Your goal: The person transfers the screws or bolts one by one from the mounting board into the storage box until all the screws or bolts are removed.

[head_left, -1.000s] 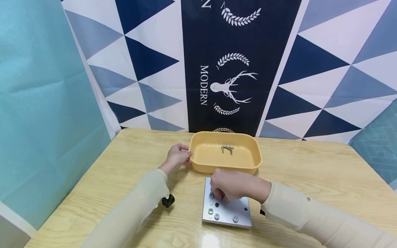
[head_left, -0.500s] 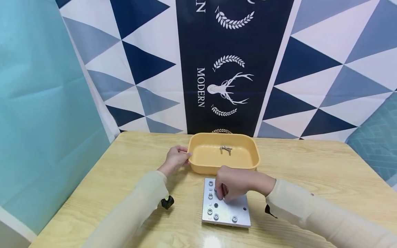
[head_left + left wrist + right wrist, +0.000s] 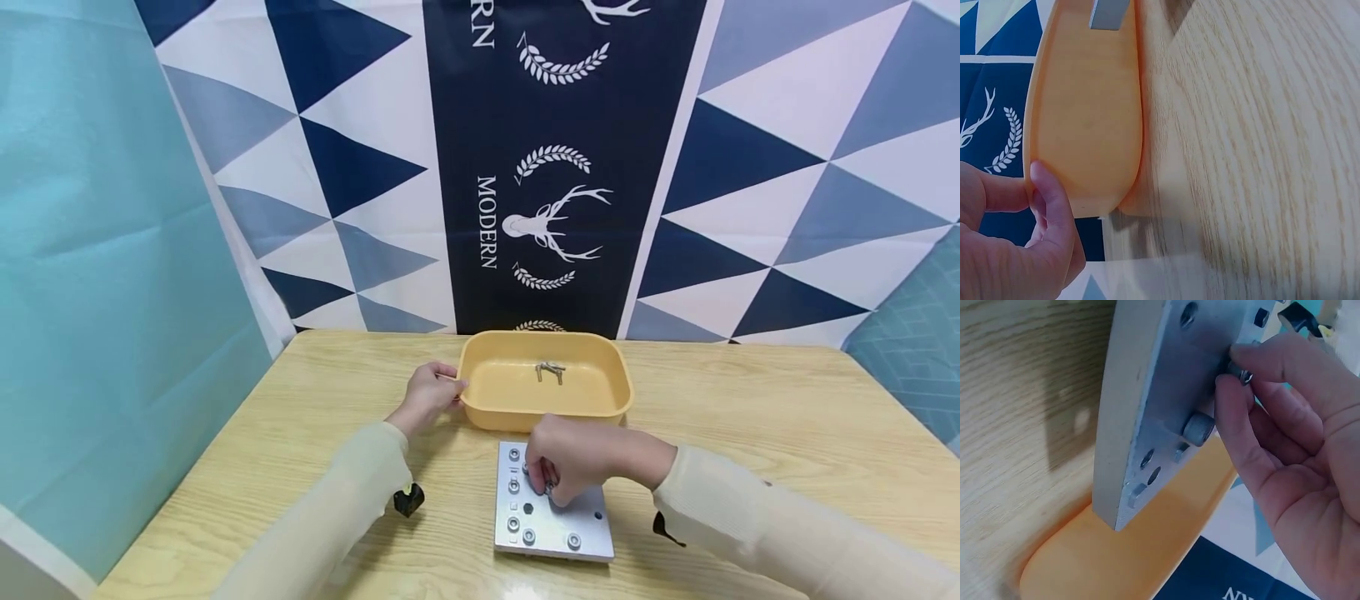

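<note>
Several bolts (image 3: pixel 551 367): inside yellow tray (image 3: pixel 504 393), centre.
Left hand (image 3: pixel 426 394): fingers (image 3: pixel 1054 203) clamped on tray's rim.
Right hand (image 3: pixel 568 457): fingertips (image 3: pixel 1230 403) pinching one bolt (image 3: pixel 1240 373) on metal plate (image 3: pixel 551 537), lower centre.

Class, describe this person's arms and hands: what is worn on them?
The left sleeve and right sleeve are long and cream, ending near the wrists. The left hand and right hand show no gloves. A black block with a yellow-green bit shows by the left sleeve, a black strip by the right; their purpose is unclear.
</note>
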The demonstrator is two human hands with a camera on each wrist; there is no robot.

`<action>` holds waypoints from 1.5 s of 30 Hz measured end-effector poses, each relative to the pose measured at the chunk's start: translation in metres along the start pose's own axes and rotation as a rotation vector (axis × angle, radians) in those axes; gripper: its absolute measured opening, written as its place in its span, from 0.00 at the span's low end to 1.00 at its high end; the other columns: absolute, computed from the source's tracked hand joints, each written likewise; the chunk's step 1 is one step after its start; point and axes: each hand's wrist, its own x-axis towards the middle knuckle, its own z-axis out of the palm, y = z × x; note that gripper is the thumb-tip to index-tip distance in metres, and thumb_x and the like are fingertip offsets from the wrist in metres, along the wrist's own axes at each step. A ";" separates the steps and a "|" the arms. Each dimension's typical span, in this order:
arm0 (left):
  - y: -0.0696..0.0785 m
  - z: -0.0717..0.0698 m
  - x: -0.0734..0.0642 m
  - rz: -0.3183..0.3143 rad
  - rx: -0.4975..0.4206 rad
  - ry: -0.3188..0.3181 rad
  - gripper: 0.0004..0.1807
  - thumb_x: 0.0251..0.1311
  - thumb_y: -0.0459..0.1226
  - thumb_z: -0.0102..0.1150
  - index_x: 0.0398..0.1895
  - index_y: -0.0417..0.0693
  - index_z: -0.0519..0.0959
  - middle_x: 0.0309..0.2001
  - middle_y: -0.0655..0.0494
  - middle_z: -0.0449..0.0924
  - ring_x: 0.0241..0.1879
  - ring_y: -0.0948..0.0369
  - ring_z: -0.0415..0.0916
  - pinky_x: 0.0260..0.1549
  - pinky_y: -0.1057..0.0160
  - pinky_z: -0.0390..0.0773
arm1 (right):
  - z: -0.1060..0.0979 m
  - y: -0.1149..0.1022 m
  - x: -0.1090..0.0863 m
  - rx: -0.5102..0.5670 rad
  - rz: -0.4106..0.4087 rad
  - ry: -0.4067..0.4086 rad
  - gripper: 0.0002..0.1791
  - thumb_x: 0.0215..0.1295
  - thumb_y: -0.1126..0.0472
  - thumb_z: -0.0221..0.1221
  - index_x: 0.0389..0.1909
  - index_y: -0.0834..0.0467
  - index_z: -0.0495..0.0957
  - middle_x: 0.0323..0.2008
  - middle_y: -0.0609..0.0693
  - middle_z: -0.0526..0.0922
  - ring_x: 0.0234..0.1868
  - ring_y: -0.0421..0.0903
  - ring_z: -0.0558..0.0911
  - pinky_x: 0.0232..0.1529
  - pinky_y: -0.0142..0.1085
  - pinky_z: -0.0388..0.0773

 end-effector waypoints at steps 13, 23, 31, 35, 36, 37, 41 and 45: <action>-0.002 -0.001 0.003 0.007 -0.035 -0.016 0.13 0.59 0.29 0.60 0.46 0.35 0.73 0.30 0.52 0.73 0.25 0.63 0.75 0.35 0.64 0.85 | 0.000 -0.003 -0.001 -0.002 -0.027 0.020 0.10 0.40 0.71 0.62 0.22 0.53 0.81 0.20 0.41 0.80 0.19 0.26 0.68 0.20 0.19 0.69; -0.003 -0.005 0.009 -0.007 -0.065 -0.055 0.13 0.59 0.27 0.60 0.47 0.34 0.73 0.30 0.52 0.72 0.23 0.64 0.74 0.40 0.59 0.86 | -0.005 -0.006 0.002 0.020 -0.025 0.037 0.12 0.42 0.73 0.62 0.25 0.54 0.84 0.21 0.41 0.81 0.19 0.26 0.69 0.20 0.20 0.71; -0.001 -0.009 0.014 -0.009 -0.075 -0.075 0.13 0.59 0.28 0.60 0.47 0.35 0.73 0.30 0.52 0.72 0.22 0.64 0.74 0.41 0.59 0.86 | -0.015 -0.008 0.005 0.001 -0.067 0.058 0.12 0.44 0.74 0.62 0.26 0.54 0.84 0.23 0.42 0.83 0.22 0.27 0.71 0.22 0.20 0.72; 0.001 -0.008 0.011 -0.006 -0.071 -0.070 0.14 0.60 0.28 0.60 0.48 0.34 0.73 0.31 0.51 0.73 0.23 0.64 0.74 0.43 0.57 0.85 | -0.021 -0.005 0.004 -0.019 -0.070 0.052 0.12 0.45 0.74 0.62 0.26 0.54 0.84 0.24 0.41 0.83 0.24 0.29 0.73 0.25 0.20 0.73; 0.001 -0.008 0.011 -0.005 -0.067 -0.067 0.14 0.60 0.28 0.60 0.48 0.34 0.73 0.31 0.51 0.73 0.23 0.64 0.74 0.43 0.57 0.85 | -0.022 -0.005 0.004 -0.026 -0.071 0.051 0.12 0.45 0.74 0.62 0.26 0.54 0.84 0.24 0.41 0.82 0.24 0.29 0.73 0.25 0.20 0.73; 0.000 -0.008 0.010 -0.006 -0.063 -0.065 0.14 0.60 0.28 0.60 0.48 0.34 0.73 0.31 0.51 0.73 0.23 0.64 0.74 0.43 0.57 0.85 | -0.024 -0.004 0.004 -0.032 -0.066 0.048 0.12 0.45 0.74 0.62 0.26 0.54 0.84 0.24 0.41 0.82 0.24 0.29 0.73 0.25 0.20 0.73; 0.000 -0.007 0.008 -0.006 -0.044 -0.063 0.14 0.59 0.29 0.60 0.48 0.34 0.73 0.32 0.51 0.74 0.23 0.64 0.75 0.41 0.59 0.86 | -0.033 -0.004 0.004 -0.050 -0.044 0.064 0.11 0.46 0.74 0.63 0.27 0.55 0.84 0.24 0.42 0.81 0.25 0.30 0.73 0.27 0.21 0.74; 0.000 -0.006 0.007 0.004 -0.033 -0.054 0.14 0.59 0.29 0.60 0.47 0.34 0.73 0.33 0.51 0.75 0.24 0.64 0.75 0.40 0.60 0.86 | -0.045 -0.004 0.005 -0.103 -0.049 0.126 0.11 0.45 0.76 0.61 0.25 0.57 0.83 0.23 0.43 0.81 0.24 0.31 0.71 0.25 0.21 0.73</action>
